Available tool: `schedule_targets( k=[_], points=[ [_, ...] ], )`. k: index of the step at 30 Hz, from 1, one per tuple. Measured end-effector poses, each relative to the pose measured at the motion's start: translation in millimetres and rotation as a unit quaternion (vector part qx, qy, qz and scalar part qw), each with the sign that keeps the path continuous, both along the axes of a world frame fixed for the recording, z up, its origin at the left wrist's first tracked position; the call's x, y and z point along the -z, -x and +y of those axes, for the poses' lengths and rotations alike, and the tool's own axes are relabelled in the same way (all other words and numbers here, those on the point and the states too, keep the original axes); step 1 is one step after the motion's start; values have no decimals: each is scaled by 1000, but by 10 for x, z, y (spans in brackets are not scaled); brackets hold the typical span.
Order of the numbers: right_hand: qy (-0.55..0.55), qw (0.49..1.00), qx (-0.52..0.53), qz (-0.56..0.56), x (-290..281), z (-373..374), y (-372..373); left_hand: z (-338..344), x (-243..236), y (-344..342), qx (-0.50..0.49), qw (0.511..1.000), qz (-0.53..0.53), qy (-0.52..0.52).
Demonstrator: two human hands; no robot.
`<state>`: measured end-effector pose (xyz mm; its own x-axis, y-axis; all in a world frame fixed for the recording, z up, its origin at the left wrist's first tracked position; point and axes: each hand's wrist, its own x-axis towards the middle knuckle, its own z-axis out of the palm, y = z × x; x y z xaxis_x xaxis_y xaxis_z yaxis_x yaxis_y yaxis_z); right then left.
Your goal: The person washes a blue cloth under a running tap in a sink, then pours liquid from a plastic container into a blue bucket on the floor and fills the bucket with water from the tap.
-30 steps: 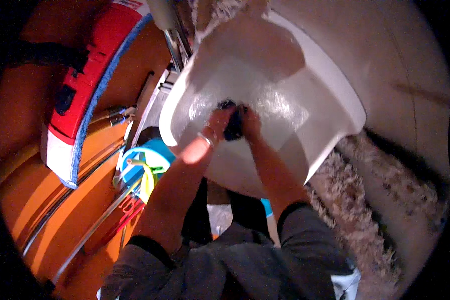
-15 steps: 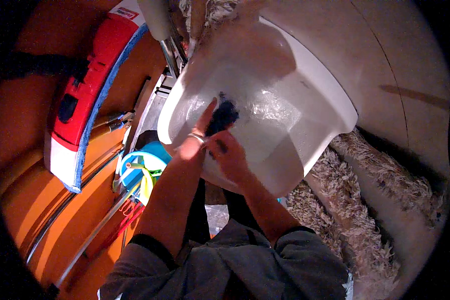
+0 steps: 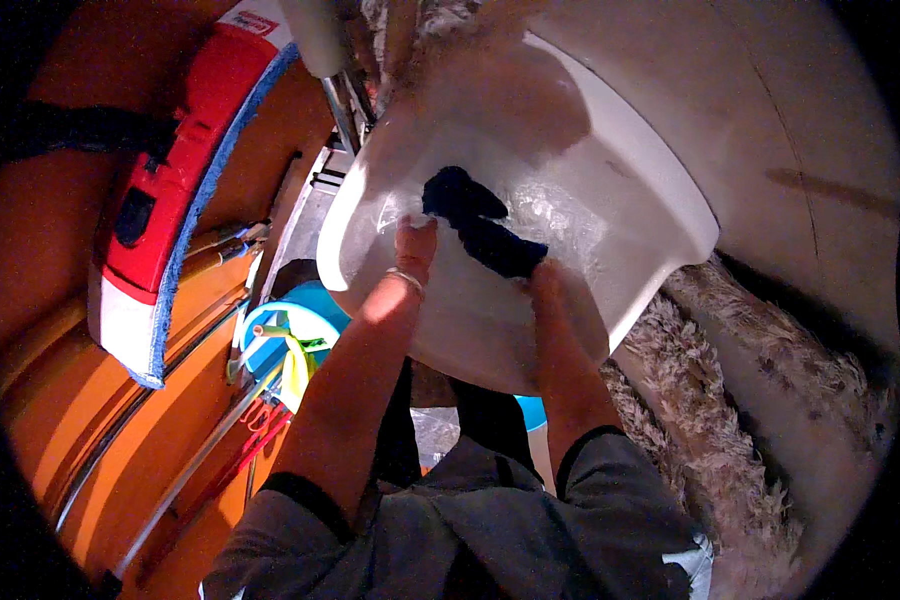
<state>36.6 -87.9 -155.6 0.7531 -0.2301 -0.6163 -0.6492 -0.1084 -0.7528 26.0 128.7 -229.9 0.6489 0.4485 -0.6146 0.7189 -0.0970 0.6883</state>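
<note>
Dark cloth, maybe a sock but too dark & blurry to be sure, is in the white basin, roughly mid-basin, stretched slantwise btwn the two hands. Its upper-L part is bunched, w/ a flap sticking out toward the R; the lower-R part runs as a narrower strip to the R hand.

Step in hand, as I'd judge it: washing or rinsing the cloth, prob. spreading or turning it, b/c it lies drawn out & the basin has wet-looking glints around it. Next move would call for a firm hold at both ends, so L needs a proper grip on the bunched part while R keeps its end.

Fingers: R ones look closed on the cloth's lower-R end, exact grip hidden by the hand itself. L hand is right by the bunched end, fingers pointing up toward it; can't tell if they touch or pinch it, nor how far apart they are, too blurry.

Nearby, for ref: a bracelet on the L wrist, & outside the basin, lower L, a blue bucket w/ a yellow-green cloth hanging over its edge.
</note>
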Motion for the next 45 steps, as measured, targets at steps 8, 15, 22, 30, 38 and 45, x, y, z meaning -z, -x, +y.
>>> schedule_targets(
  k=[8, 15, 22, 30, 38, 45],
  points=[
    [42, 948, -285, -134, -1413, 1105, 236, 168, -441, -230, -79, 618, 94, 776],
    [310, 857, -406, -75, -211, 944, -834, -145, -378, -53, 132, 917, -246, 285],
    [527, 785, -292, -147, 388, -252, 89, 95, -762, -204, 21, 992, -64, 110],
    [12, 974, -196, -114, -1037, 807, 212, 5, -809, -195, -113, 877, 165, 437],
    [192, 946, -258, 24, -496, 946, -567, -64, -430, -131, 81, 948, -191, 240],
    [238, 965, -89, 56, -166, -22, -112, -110, -884, -177, -62, 993, 24, 101]
  ],
)
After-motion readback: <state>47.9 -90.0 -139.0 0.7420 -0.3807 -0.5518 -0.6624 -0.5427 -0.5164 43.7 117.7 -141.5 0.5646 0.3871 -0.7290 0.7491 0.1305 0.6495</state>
